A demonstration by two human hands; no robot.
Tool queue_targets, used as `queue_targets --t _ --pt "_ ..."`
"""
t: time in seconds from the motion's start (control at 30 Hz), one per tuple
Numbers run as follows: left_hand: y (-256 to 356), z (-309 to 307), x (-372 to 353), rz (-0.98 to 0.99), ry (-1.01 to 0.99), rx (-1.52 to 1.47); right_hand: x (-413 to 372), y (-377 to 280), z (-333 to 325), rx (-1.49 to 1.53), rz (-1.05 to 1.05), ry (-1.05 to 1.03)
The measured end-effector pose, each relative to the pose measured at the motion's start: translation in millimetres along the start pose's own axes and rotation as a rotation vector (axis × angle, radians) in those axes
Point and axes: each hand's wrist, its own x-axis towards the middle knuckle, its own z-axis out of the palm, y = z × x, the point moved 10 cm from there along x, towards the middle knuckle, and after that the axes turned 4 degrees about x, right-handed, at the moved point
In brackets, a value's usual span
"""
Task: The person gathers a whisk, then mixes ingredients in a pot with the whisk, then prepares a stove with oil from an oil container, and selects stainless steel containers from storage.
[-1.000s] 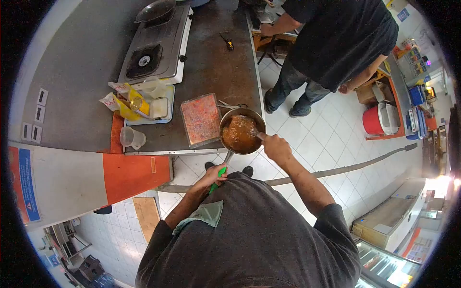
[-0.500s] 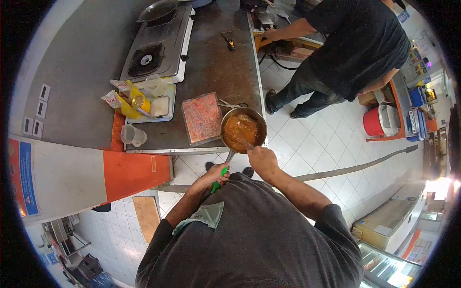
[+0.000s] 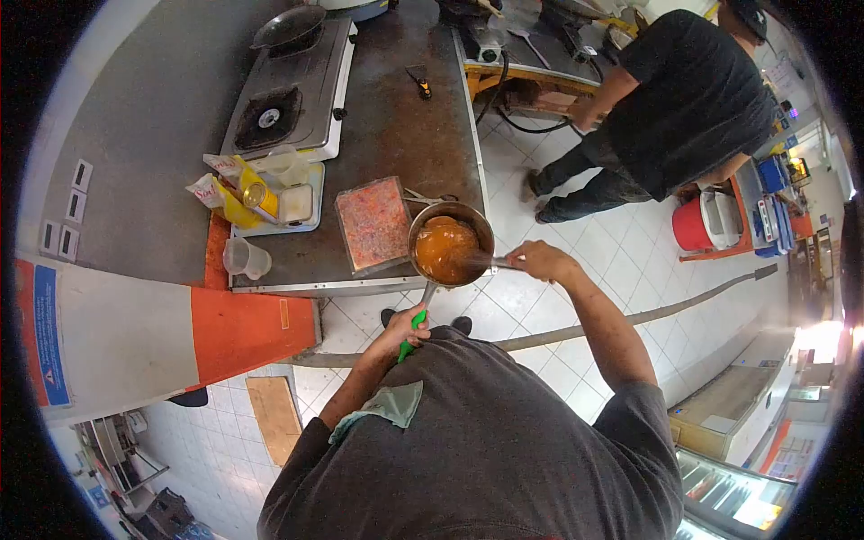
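My left hand [image 3: 407,331] is wrapped round the green-gripped handle [image 3: 418,319] of a metal saucepan [image 3: 489,229]. Orange-brown sauce [image 3: 443,245] lies in the pan, which is by the table's front corner. In my right hand [image 3: 545,262] is the metal handle of what looks like a whisk [image 3: 504,263], reaching over the pan's right rim; its wire end is blurred in the sauce. A clear-wrapped, flat reddish block [image 3: 373,225] rests on the table just left of the pan. Scissors [image 3: 423,197] lie behind, partly hidden by the pan.
A gas stove [image 3: 306,99] with a black pan [image 3: 290,29] stands at the back left. Before it are a tray [image 3: 310,211] of packets and a plastic jug [image 3: 247,259]. A black-handled tool [image 3: 422,87] lies farther back. A co-worker [image 3: 697,99] stands at right.
My right hand has moved right and up, tilting the whisk toward the pan's right rim. My left hand stays on the handle. The co-worker has shifted right, arm drawn back from the far counter.
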Motion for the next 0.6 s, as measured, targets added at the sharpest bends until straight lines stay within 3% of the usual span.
queue_targets --t 0.03,0.07,0.1,0.2,0.27,0.4,0.5,0.6 --pt "-1 0 1 -0.011 -0.018 -0.017 -13 1 12 0.080 0.100 -0.136" --pt "0 0 2 -0.005 -0.018 -0.024 10 11 25 -0.028 -0.218 0.043" --pt "0 0 3 -0.006 -0.022 -0.032 6 5 27 -0.125 -0.347 0.151" --pt "3 3 -4 -0.013 0.022 -0.012 -16 -31 23 -0.133 -0.270 0.145" --pt "2 -2 -4 -0.024 0.066 0.023 -26 -48 11 -0.274 -0.089 0.211" --pt "-4 -7 4 -0.020 0.032 0.206 4 -58 17 -0.368 -0.150 0.297" --pt "-2 -15 9 -0.014 0.053 0.361 21 -57 22 -0.426 -0.117 0.212" --pt "-1 -14 7 -0.003 0.068 0.409 61 -44 37 -0.519 -0.264 0.156"
